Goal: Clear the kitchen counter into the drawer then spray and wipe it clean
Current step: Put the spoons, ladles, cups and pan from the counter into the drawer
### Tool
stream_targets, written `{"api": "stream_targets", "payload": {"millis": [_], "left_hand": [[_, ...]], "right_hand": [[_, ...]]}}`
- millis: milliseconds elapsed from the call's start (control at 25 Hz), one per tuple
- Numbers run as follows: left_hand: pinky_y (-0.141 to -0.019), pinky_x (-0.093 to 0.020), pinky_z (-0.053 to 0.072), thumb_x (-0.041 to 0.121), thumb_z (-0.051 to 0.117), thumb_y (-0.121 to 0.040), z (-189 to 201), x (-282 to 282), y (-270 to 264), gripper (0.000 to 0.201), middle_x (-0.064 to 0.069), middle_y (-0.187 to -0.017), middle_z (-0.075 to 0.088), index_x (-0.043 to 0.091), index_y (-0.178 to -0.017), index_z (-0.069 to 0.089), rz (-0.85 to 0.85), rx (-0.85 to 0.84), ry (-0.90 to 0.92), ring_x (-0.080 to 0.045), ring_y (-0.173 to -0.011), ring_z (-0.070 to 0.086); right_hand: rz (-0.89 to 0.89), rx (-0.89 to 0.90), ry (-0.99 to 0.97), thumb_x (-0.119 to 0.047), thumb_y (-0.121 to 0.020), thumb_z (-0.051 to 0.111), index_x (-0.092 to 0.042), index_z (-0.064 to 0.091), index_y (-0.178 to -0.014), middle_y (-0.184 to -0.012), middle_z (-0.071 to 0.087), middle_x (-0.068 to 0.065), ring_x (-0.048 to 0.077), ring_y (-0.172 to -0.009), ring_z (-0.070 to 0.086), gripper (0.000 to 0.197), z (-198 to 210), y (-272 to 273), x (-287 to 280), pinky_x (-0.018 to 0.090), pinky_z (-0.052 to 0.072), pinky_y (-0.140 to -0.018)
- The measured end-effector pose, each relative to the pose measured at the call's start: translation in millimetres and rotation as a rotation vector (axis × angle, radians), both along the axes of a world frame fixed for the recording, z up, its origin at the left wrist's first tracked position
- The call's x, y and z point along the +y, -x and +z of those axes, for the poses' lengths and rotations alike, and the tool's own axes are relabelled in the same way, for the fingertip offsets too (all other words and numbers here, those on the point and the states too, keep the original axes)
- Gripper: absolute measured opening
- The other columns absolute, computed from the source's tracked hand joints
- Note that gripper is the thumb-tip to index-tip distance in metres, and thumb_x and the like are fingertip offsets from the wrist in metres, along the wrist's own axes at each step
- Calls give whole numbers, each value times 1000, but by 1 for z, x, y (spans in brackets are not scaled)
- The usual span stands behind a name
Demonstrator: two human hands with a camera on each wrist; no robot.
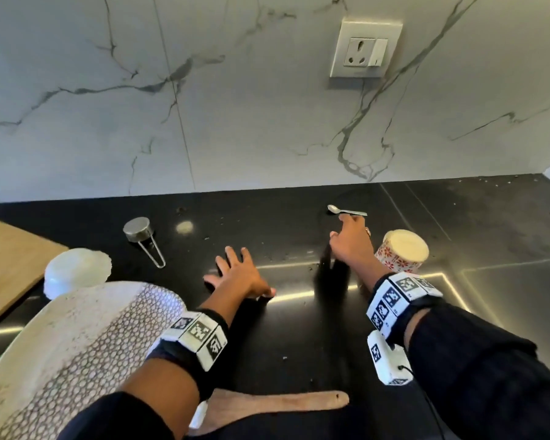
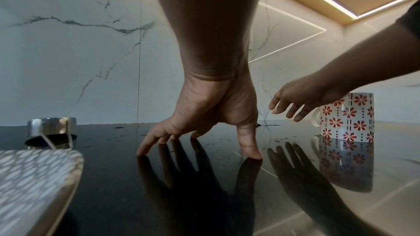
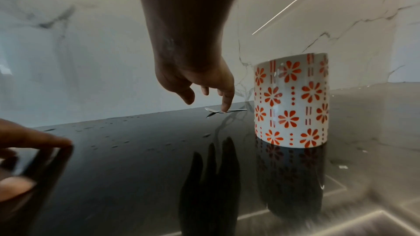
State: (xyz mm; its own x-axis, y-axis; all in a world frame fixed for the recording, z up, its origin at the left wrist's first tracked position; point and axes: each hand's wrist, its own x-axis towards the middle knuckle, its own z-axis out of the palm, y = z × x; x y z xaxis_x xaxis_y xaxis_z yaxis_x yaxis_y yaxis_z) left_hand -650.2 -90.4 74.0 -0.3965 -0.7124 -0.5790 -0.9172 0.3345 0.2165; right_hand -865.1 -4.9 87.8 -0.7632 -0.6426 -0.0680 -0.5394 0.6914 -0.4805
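Observation:
A small metal spoon [image 1: 346, 211] lies near the back of the black counter [image 1: 283, 328]. My right hand [image 1: 350, 239] reaches over it with fingers loosely spread; in the right wrist view one fingertip [image 3: 225, 109] touches the spoon [image 3: 225, 110]. A white mug with red flowers [image 1: 402, 254] stands just right of that hand [image 3: 200, 87]. My left hand [image 1: 238, 276] lies spread on the counter, fingertips [image 2: 252, 153] pressing the surface, holding nothing. A steel measuring cup [image 1: 138, 230] with a wire handle sits to the left.
A patterned plate [image 1: 70, 350] and a white bowl [image 1: 77, 269] sit front left, beside a wooden cutting board [image 1: 7, 258]. A wooden spatula [image 1: 277, 404] lies at the front edge. A wall socket [image 1: 365, 49] is on the marble backsplash.

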Motion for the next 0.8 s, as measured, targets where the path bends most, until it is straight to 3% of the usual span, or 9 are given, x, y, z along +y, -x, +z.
{"api": "stream_targets", "payload": {"millis": [200, 320, 440, 560, 680, 800], "left_hand": [[-109, -75, 4, 64, 73, -71, -8, -8, -4, 127, -4, -156, -34, 29, -152, -18, -12, -8, -95, -35, -146, -21], [-106, -76, -4, 67, 69, -72, -15, -11, -14, 125, 1, -151, -43, 34, -150, -24, -26, 51, -130, -31, -143, -30], [-106, -76, -6, 68, 69, -71, -15, -9, -17, 125, 2, -152, -42, 35, -150, -22, -31, 55, -118, -29, -144, -30], [-111, -71, 4, 60, 73, -73, -4, -15, -19, 118, 0, -160, -25, 31, -155, -6, 30, 80, -73, -29, -149, -15], [-114, -55, 23, 55, 73, -75, 7, -41, -32, 101, -9, -161, 9, 25, -154, 18, 191, 206, 29, -33, -147, 12], [-109, -48, 32, 46, 71, -79, 15, -80, -57, 83, -13, -149, 31, 17, -147, 30, 444, 294, 247, -34, -139, 29]], "right_hand": [[-73, -7, -216, -23, -98, 45, -20, 17, -155, -160, 2, 24, 46, -146, 7, 64, -16, 30, -36, 55, 23, -116], [-35, 41, -323, -36, -102, 38, -21, 20, -154, -161, 3, 24, 46, -147, 0, 57, -25, 39, -45, 61, 11, -116], [37, 177, -299, -33, -100, 42, -15, 44, -140, -152, 33, 20, 42, -144, 18, 44, -32, 30, -48, 57, 18, -115], [277, 259, -129, -30, -96, 51, -12, 61, -115, -125, 53, 12, 32, -123, 44, 27, -35, -17, -64, 45, 36, -103], [447, 0, -37, -32, -87, 66, -22, 68, -85, -108, 58, 7, 30, -106, 53, 10, -38, -90, -87, 40, 44, -95], [504, -230, 6, -28, -75, 80, -32, 60, -57, -88, 70, 0, 23, -94, 64, 27, -47, -141, -104, 34, 51, -87]]}}
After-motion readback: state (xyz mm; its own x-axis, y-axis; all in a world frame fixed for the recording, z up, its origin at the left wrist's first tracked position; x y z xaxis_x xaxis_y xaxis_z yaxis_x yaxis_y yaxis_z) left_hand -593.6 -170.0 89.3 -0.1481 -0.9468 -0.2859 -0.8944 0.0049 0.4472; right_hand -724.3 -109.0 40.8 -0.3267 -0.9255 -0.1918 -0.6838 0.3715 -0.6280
